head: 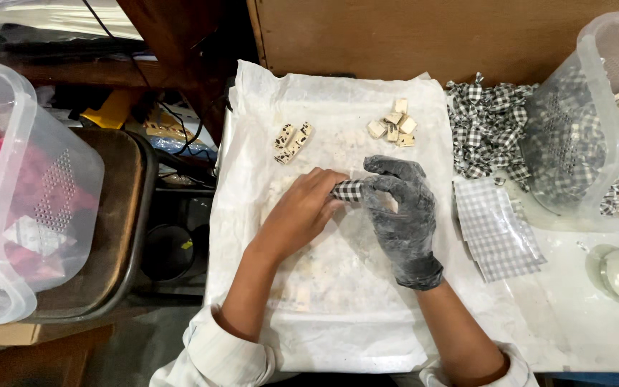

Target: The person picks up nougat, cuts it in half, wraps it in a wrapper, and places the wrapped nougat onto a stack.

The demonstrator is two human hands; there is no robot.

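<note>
Mid-frame: the checked wrapped piece [347,190] lies crosswise (long axis left–right) between both hands. The bare left hand [308,204] and gloved right hand [401,215] each pinch one end, equally near.

Brown wooden board [424,36] behind white worktable [589,322].

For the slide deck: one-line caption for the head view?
Bare left hand and gloved right hand pinch a checkered-wrapped candy over the white work sheet, with unwrapped candy blocks behind.

pink-filled tub [23,193] cut off at left edge; checked sweet [347,190] mostly hidden between both hands' fingers
</note>
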